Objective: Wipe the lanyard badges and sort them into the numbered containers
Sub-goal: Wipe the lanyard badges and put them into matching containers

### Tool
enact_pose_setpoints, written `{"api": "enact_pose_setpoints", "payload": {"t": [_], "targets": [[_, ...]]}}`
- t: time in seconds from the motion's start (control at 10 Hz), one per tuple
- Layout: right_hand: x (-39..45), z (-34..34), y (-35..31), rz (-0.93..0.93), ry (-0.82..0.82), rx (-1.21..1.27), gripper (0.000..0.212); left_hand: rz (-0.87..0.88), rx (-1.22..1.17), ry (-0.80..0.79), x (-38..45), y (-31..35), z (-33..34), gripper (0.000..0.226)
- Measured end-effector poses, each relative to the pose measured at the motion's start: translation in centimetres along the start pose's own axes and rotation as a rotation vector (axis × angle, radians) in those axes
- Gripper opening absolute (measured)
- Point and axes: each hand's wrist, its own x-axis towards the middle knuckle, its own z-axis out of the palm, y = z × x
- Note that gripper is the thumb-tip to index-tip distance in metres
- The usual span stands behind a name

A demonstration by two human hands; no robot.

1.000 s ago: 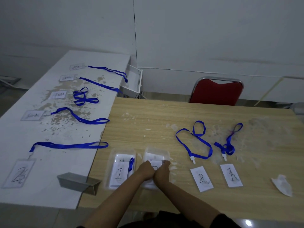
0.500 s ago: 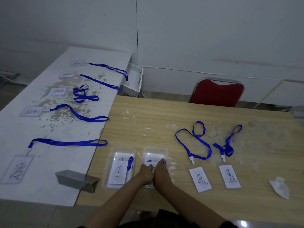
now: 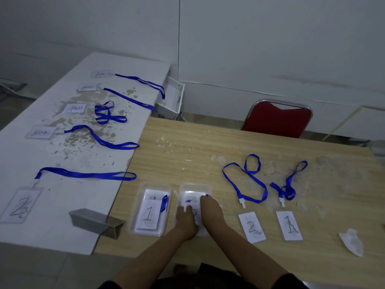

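Since the earlier frame, both hands have been pushed deeper into the second container (image 3: 194,189). Badge with lanyard (image 3: 192,202): light, limp strap, stiff slippery sleeve; best pinched at the clip. Left hand (image 3: 185,217) and right hand (image 3: 209,209) pressed on it; finger curl cannot be told. Container 1 (image 3: 151,211) beside.

Blue lanyards (image 3: 245,180) — red chair (image 3: 277,119) (wood-grain table (image 3: 208,142)).
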Motion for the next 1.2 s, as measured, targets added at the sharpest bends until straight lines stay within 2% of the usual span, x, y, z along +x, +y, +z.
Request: {"api": "enact_pose_setpoints", "payload": {"t": [0.1,0.2,0.3,0.4,0.5,0.6,0.7,0.9,1.0,1.2], "targets": [[0.7,-0.8,1.0,-0.089,0.035,-0.120,0.025,0.062,0.122,-0.003,0.5,-0.2,0.5,0.062],[0.9,-0.9,1.6,-0.188,0.116,-0.123,0.037,0.075,0.093,0.115,0.3,-0.1,0.9,0.053],[1.2,-1.2,2.2,-0.251,0.178,-0.259,0.039,0.015,0.006,0.082,0.2,0.4,0.4,0.065],[2.0,-1.5,2.5,-0.213,0.155,-0.250,0.039,-0.027,-0.065,0.071,-0.1,0.4,0.2,0.074],[2.6,-2.0,2.6,-0.168,0.056,-0.196,0.016,-0.007,-0.062,0.057,-0.2,0.6,0.6,0.076],[3.3,-2.4,2.8,-0.167,0.021,-0.146,0.012,-0.019,-0.070,0.053,-0.2,0.6,0.5,0.081],[4.1,-2.8,2.3,-0.157,-0.039,-0.052,0.025,-0.033,-0.072,0.060,0.0,0.6,0.6,0.084],[4.3,-3.2,2.1,-0.127,-0.187,0.051,0.019,-0.055,-0.070,0.050,0.2,0.7,0.9,0.093],[4.1,-3.1,2.0,-0.115,-0.073,0.150,0.034,-0.070,-0.116,0.095,0.2,1.1,1.2,0.098],[3.6,-2.6,1.7,-0.117,0.061,0.118,0.018,-0.103,-0.136,0.154,0.4,1.7,1.5,0.102]]}}
